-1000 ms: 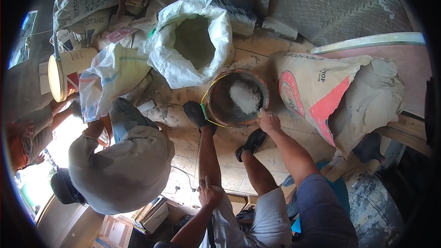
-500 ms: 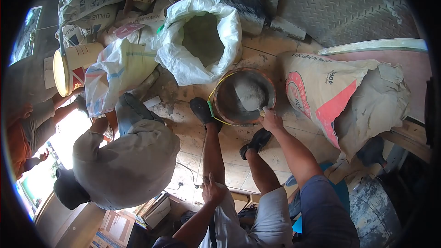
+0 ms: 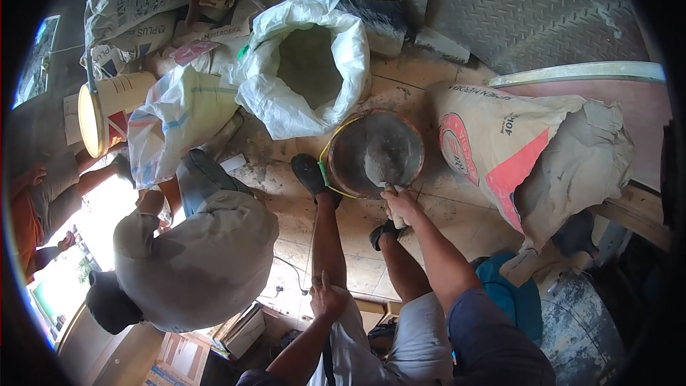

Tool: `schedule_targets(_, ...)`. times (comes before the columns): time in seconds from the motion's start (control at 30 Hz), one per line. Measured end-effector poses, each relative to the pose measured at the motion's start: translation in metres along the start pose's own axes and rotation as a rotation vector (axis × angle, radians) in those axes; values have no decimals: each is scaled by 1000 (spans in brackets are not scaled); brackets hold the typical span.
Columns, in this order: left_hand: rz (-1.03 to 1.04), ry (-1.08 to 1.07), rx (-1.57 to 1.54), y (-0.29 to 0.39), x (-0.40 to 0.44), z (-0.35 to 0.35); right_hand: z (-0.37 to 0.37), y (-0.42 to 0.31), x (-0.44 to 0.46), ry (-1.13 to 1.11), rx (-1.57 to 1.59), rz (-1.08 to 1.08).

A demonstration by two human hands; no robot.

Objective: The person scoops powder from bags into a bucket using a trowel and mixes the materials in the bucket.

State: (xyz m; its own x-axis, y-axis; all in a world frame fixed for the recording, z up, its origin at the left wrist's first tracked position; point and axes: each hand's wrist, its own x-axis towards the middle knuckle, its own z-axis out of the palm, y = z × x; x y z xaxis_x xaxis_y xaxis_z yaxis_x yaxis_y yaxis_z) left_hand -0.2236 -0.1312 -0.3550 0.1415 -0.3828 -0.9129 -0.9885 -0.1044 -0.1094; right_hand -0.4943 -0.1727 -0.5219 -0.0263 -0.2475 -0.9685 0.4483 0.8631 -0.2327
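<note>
In the head view, the right hand wraps its grip around the handle of a trowel, blade inside the dark bucket on the tiled floor, near the torn cement bag. The left hand rests by the left leg; whether it pinches anything, I cannot tell. Apparently scooping or stirring; the next stroke calls for a steady, low blade.

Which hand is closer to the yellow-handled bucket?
Right: the right hand is at the near rim of the bucket, holding a trowel; the left hand is farther back, on the left knee.
</note>
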Motion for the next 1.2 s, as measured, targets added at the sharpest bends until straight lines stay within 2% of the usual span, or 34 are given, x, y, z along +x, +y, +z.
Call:
schedule_targets(0.17, 12, 3, -1, 0, 1, -5, 9, 1, -10, -20, 186, 72)
schedule_targets(0.53, 23, -2, 20, -2, 5, -11, 5, -3, -10, -104, 159, 88)
schedule_targets(0.6, 30, -2, 23, -3, 6, -13, 5, -5, -14, -172, 212, 176)
schedule_targets(0.77, 11, 4, 22, -13, 12, -9, 3, -3, -24, -203, 278, 158)
schedule_targets(0.93, 23, -43, 16, -7, 11, -35, -7, -17, -71, -103, 227, -12)
schedule_targets(1.07, 23, -66, -27, -7, 14, -54, -23, -52, -131, -31, 56, -274)
schedule_targets(1.13, 20, -63, -36, -8, 18, -63, -29, -81, -156, 44, -133, -365)
schedule_targets(1.2, 35, -50, -50, -11, 24, -70, -23, -129, -186, 194, -450, -419)
